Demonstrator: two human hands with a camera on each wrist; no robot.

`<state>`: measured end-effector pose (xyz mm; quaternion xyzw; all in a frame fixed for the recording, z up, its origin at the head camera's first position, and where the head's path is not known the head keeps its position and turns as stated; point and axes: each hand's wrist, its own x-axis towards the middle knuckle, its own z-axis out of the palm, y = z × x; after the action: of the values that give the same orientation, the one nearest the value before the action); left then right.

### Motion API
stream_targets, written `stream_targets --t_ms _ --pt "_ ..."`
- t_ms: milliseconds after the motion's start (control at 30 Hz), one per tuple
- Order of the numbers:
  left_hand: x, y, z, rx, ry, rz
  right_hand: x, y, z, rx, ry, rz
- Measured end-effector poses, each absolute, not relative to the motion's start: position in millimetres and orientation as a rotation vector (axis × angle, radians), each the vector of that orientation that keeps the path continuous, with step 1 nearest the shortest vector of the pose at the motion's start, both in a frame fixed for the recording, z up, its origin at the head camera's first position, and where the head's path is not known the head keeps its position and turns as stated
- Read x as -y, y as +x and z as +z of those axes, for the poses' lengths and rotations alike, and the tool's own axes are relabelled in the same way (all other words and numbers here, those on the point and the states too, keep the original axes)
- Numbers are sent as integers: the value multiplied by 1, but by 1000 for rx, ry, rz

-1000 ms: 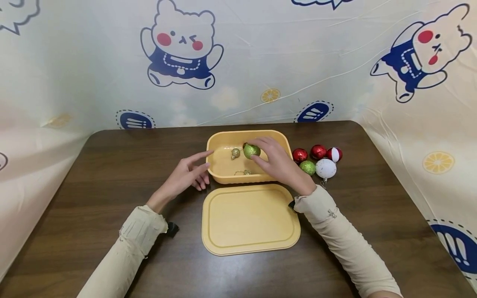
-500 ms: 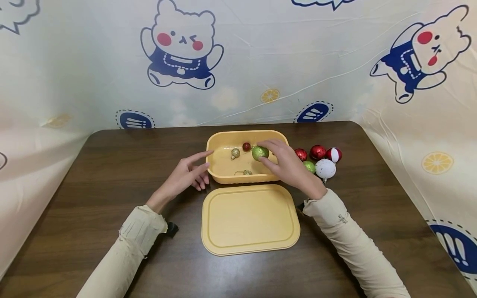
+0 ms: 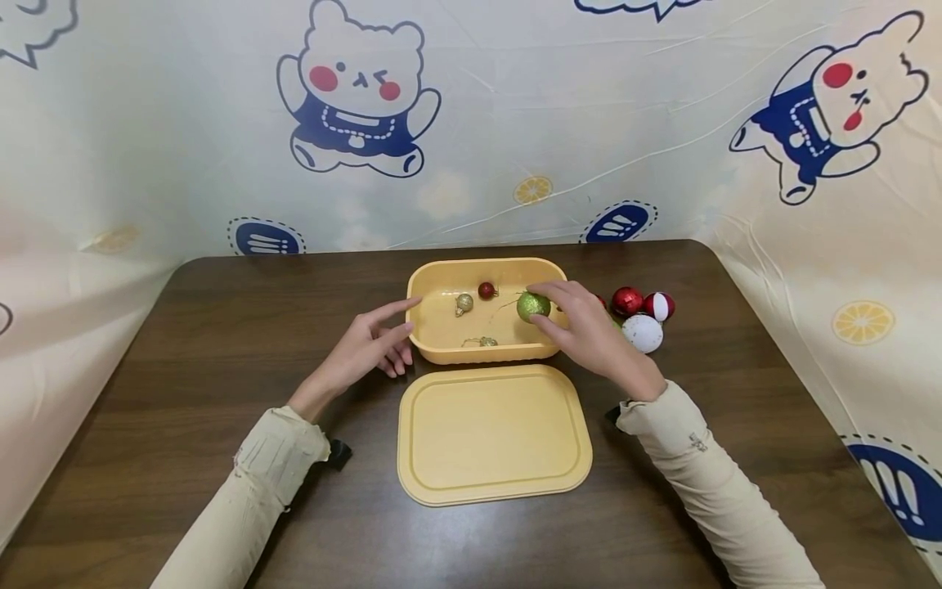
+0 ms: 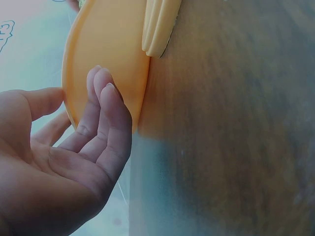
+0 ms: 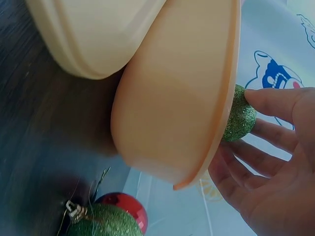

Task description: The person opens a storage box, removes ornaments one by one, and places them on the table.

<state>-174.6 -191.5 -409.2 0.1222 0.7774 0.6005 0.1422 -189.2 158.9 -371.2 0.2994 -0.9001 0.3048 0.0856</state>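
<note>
My right hand pinches a glittery green Christmas ball between thumb and fingers, over the right part of a yellow plastic box. In the right wrist view the green ball shows just past the box rim, with the thumb on one side. Inside the box lie a small gold bauble, a small dark red bauble and another small gold ornament with a string. My left hand is at the box's left end, fingers loosely extended and touching its rim.
A yellow lid lies flat in front of the box. Right of the box sit a red ball, a red-and-white ball, a white ball and, partly hidden, a green ball. A printed curtain hangs behind the table.
My right hand has moved rightward within the box, carrying the green ball. The small dark red bauble, largely covered earlier, is now visible. My left hand stays in place.
</note>
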Motion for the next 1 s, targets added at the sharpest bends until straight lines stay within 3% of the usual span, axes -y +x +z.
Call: stream_targets --t_ms 1000 --pt "191 -174 -409 -2228 350 1751 -214 -184 -354 2640 745 859"
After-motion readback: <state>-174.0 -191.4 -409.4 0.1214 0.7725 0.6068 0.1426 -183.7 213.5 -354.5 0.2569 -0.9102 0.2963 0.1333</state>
